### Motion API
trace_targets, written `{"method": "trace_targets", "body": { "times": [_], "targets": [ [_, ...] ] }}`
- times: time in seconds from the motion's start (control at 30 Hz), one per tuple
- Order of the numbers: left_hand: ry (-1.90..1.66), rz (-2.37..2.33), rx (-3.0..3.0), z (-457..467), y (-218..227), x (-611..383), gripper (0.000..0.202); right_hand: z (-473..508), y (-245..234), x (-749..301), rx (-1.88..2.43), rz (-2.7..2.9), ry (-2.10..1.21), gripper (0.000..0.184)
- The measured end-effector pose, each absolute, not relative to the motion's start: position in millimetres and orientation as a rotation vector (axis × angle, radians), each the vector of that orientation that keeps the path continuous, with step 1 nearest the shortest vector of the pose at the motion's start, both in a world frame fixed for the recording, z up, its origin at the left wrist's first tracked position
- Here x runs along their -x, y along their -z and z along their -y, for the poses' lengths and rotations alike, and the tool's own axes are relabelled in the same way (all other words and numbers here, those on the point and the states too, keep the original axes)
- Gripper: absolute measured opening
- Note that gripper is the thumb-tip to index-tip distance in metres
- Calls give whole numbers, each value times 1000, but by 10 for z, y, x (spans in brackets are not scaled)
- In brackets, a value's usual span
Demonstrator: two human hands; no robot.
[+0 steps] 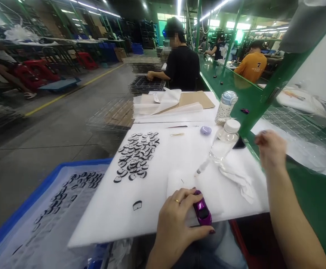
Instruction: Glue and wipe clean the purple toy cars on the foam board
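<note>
In the head view, the left hand [177, 220] rests at the near edge of the white foam sheet [157, 175], at about six o'clock in the frame, its fingers curled around the purple toy car [202, 211] and its thumb stretched out below it, so the hand has the car in its grasp and presses it to the sheet. The car lies flat on the foam, its long axis running nearly from twelve to six o'clock with a slight lean toward eleven; the end by the fingertips points away from the person and the dark-windowed end points back toward the body. Which end is the nose cannot be told. The right hand [271, 149] is lifted at about three o'clock over the green bench [314, 201], blurred, fingers loosely bent; whether it holds anything cannot be told. Between the hands a clear squeeze bottle [221, 147] with a white cap lies tilted, its thin nozzle aimed toward seven o'clock, just above the car, and a crumpled white cloth [237, 178] lies beside it. At ten o'clock from the car a heap of small black parts [136, 155] sits on the foam, with one single black part [137, 204] apart at nine o'clock. A blue tray [25, 207] holds more at the far left. A person in a black shirt [182, 67] works at twelve o'clock.
</note>
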State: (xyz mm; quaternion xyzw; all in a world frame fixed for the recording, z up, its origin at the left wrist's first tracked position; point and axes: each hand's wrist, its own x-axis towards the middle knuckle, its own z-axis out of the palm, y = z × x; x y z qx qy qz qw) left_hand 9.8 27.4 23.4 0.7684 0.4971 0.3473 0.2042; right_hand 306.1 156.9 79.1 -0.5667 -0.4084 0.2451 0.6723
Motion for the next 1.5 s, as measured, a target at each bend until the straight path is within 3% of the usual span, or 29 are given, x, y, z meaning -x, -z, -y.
{"method": "trace_targets", "body": {
  "times": [0.27, 0.57, 0.73, 0.9, 1.07, 1.3, 1.5],
  "targets": [
    [-968, -1376, -2222, -296, -200, -80, 62, -2303, -320, -3592, 1769, 912, -685, 19],
    [-892, -1375, -2261, -282, -130, -7, 56, -2237, -112, -3720, 1844, 1019, -924, 28],
    [-900, -1391, -2240, -281, -141, -15, 55, -2290, -100, -3651, 1908, 1069, -833, 29],
    [-911, -1378, -2266, -280, -129, 3, 54, -2338, -71, -3555, 2041, 1113, -667, 50],
    [-893, -1393, -2264, -267, -123, 25, 54, -2392, -59, -3516, 2126, 1092, -605, 42],
    [-845, -1400, -2279, -266, -136, 35, 55, -2435, -38, -3445, 2158, 1074, -532, 58],
    [-854, -1393, -2321, -263, -146, 32, 55, -2412, -71, -3414, 2086, 1018, -563, 62]
  ]
}}
